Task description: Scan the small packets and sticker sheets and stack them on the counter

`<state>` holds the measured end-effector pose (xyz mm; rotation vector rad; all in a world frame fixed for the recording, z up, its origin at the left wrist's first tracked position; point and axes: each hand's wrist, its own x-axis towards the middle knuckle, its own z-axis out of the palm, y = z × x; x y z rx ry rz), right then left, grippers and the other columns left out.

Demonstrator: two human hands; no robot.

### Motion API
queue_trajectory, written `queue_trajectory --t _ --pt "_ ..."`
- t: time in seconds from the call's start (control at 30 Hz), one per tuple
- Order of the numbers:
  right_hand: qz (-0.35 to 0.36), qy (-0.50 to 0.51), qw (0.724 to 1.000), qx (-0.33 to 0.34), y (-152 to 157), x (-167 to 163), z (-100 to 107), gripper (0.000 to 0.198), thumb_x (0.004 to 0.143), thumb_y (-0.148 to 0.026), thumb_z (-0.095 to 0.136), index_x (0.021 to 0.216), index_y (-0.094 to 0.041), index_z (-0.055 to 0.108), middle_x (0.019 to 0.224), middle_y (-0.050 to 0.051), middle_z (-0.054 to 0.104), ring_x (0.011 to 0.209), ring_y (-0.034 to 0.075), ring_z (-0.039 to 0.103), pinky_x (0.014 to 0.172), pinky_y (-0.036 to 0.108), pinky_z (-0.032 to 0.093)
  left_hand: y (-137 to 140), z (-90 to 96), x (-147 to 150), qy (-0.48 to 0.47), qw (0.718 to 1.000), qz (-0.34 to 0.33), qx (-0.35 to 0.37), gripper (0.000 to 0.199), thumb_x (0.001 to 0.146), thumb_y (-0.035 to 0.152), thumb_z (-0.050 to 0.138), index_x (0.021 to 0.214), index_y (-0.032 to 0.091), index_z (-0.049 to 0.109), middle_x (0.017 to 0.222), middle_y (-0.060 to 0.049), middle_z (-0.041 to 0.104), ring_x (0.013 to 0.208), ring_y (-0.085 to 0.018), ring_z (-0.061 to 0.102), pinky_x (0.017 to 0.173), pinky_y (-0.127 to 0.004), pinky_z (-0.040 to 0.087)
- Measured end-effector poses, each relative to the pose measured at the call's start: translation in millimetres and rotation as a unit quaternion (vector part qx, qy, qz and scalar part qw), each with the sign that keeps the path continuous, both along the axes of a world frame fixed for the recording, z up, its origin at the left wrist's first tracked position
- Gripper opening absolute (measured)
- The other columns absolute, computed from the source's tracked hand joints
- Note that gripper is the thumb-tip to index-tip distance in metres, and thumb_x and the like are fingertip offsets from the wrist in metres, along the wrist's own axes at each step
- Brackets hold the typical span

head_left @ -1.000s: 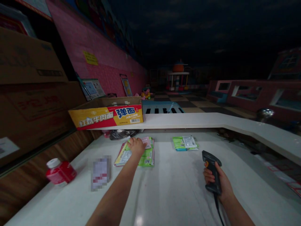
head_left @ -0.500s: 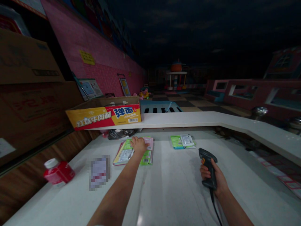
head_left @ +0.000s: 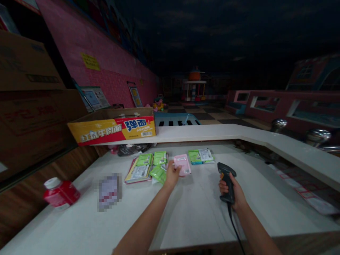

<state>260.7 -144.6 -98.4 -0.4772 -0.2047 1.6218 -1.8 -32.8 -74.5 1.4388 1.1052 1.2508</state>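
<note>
Worktop with flat packets, two bare hands at work. The left hand point(head_left: 173, 174) pinches a pink packet point(head_left: 183, 164) by its left edge, thumb and fingers meeting there; whether the packet is raised cannot be told. It lies toward the far edge of the worktop point(head_left: 196, 205), between the loose green packet point(head_left: 158, 173) and the right-hand stack point(head_left: 198, 156). The right hand point(head_left: 237, 193) is wrapped around the handle of a black scanner point(head_left: 224, 170), whose cord point(head_left: 233, 225) runs to the near edge.

Handling (judged): the pink packet should be light and pliable, its film rather slippery; a pinch at a sealed margin suits it and spares the contents from crushing. The scanner, stiff and heavier, is best held by its handle, as here.

Containers: an open cardboard box point(head_left: 114, 131) rests on the left part of the raised ledge point(head_left: 207, 132) beyond the far edge; its front wall hides the floor, so its contents cannot be told. A capped bottle point(head_left: 61, 194) stands near the worktop's left edge; whether its red is label or liquid is unclear. What each packet contains is likewise hidden.
</note>
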Motion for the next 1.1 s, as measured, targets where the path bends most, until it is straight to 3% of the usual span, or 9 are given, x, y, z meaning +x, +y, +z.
queue_trajectory --t 0.13,0.3,0.43,0.57,0.73,0.8,0.97,1.1 --pt "-0.008 -0.067 0.998 -0.01 -3.7 -5.4 5.5 0.033 0.078 -0.045 0.069 0.088 -0.016 0.057 0.055 -0.005 0.048 0.04 0.005 0.039 0.034 0.013 0.033 -12.8 -37.3 1.7 -0.006 0.998 0.006 0.068 0.042 0.076 0.029 0.062 0.114 0.018 0.047 0.099 -0.007 0.067 0.087 -0.02 0.066 0.081 -0.037 0.054" --pt "0.033 -0.237 0.97 -0.031 -16.2 -25.1 20.0 0.04 0.079 -0.053 0.065 0.092 -0.016 0.058 0.052 -0.004 0.05 0.038 0.006 0.041 0.033 0.016 0.032 -12.4 -51.5 -7.9 0.035 0.992 0.05 0.114 0.039 0.081 0.029 0.057 0.116 0.017 0.05 0.114 -0.011 0.063 0.105 -0.023 0.061 0.096 -0.04 0.046" --pt "0.085 -0.366 0.927 -0.011 -35.3 -47.3 37.2 0.049 0.077 -0.061 0.062 0.098 -0.017 0.057 0.05 -0.005 0.052 0.035 0.008 0.042 0.032 0.018 0.031 -12.2 -52.6 -7.4 0.034 0.99 0.053 0.123 0.036 0.081 0.028 0.056 0.115 0.016 0.051 0.11 -0.011 0.064 0.102 -0.023 0.062 0.096 -0.041 0.045" --pt "0.11 -0.434 0.894 -0.009 -51.7 -58.3 50.7 0.048 0.074 -0.062 0.063 0.093 -0.019 0.056 0.051 -0.006 0.053 0.035 0.008 0.043 0.032 0.019 0.033 -14.9 -50.7 -6.3 0.027 0.989 0.052 0.135 0.035 0.081 0.029 0.056 0.113 0.017 0.051 0.109 -0.01 0.065 0.099 -0.023 0.063 0.093 -0.042 0.047" --pt "0.117 -0.479 0.87 -0.034 -59.7 -55.2 58.4 0.047 0.073 -0.063 0.063 0.091 -0.021 0.054 0.051 -0.007 0.054 0.034 0.008 0.043 0.032 0.019 0.032 -18.0 -45.5 -3.0 0.007 0.995 0.054 0.082 0.033 0.08 0.025 0.053 0.113 0.018 0.052 0.104 -0.009 0.065 0.084 -0.021 0.065 0.072 -0.038 0.056" --pt "0.12 -0.48 0.868 -0.034 -61.0 -53.0 59.7 0.046 0.073 -0.063 0.062 0.09 -0.021 0.054 0.051 -0.007 0.054 0.034 0.008 0.043 0.032 0.019 0.032 -18.2 -43.9 -2.0 0.014 0.995 0.067 0.072 0.029 0.08 0.023 0.052 0.109 0.018 0.053 0.101 -0.009 0.066 0.081 -0.021 0.065 0.068 -0.038 0.056" --pt "0.12 -0.463 0.878 -0.024 -59.4 -49.6 58.1 0.045 0.074 -0.062 0.062 0.091 -0.02 0.054 0.051 -0.006 0.053 0.034 0.008 0.042 0.032 0.018 0.032 -16.1 -45.9 -4.6 0.041 0.99 0.063 0.121 0.026 0.081 0.027 0.055 0.105 0.017 0.053 0.1 -0.009 0.065 0.093 -0.023 0.062 0.086 -0.04 0.051" --pt "0.09 -0.417 0.904 -0.04 -43.4 -39.5 50.2 0.046 0.075 -0.062 0.063 0.09 -0.02 0.056 0.05 -0.006 0.052 0.034 0.007 0.041 0.032 0.018 0.03 -15.1 -48.3 -6.1 0.029 0.992 0.049 0.114 0.03 0.081 0.032 0.055 0.107 0.018 0.051 0.101 -0.008 0.064 0.094 -0.022 0.062 0.086 -0.039 0.049"
